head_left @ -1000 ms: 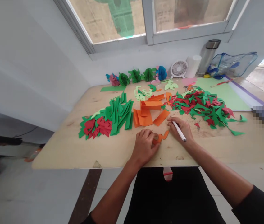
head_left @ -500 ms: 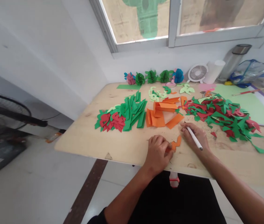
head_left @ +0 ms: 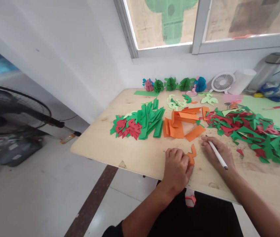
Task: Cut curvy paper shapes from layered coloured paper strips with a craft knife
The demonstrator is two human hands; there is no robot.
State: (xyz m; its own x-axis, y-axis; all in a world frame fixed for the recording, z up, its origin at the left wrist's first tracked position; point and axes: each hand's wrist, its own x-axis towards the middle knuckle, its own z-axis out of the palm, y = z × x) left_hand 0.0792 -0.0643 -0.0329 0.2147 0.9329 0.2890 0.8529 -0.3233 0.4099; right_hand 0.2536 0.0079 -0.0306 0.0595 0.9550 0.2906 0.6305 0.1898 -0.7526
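Observation:
My left hand [head_left: 178,168] is closed over a curved orange paper cutout [head_left: 192,154] near the table's front edge; part of the cutout is hidden under the fingers. To its right, my right hand [head_left: 219,153] grips a white pen [head_left: 218,155], whose dark end points back toward the wrist. Just beyond both hands lie folded orange paper strips [head_left: 176,126]. On the left is a pile of folded green paper strips [head_left: 150,120], with red paper cutouts [head_left: 127,128] beside it.
A heap of red and green paper scraps [head_left: 251,131] covers the table's right side. Paper honeycomb figures [head_left: 171,84] line the wall beside a small white fan [head_left: 223,82] and a bottle [head_left: 268,70]. A large black fan [head_left: 14,112] stands on the floor at left.
The view has swung left, so the table appears shifted right. The orange cutout has turned in my left hand, its free end now pointing more upward. My right hand still holds the pen.

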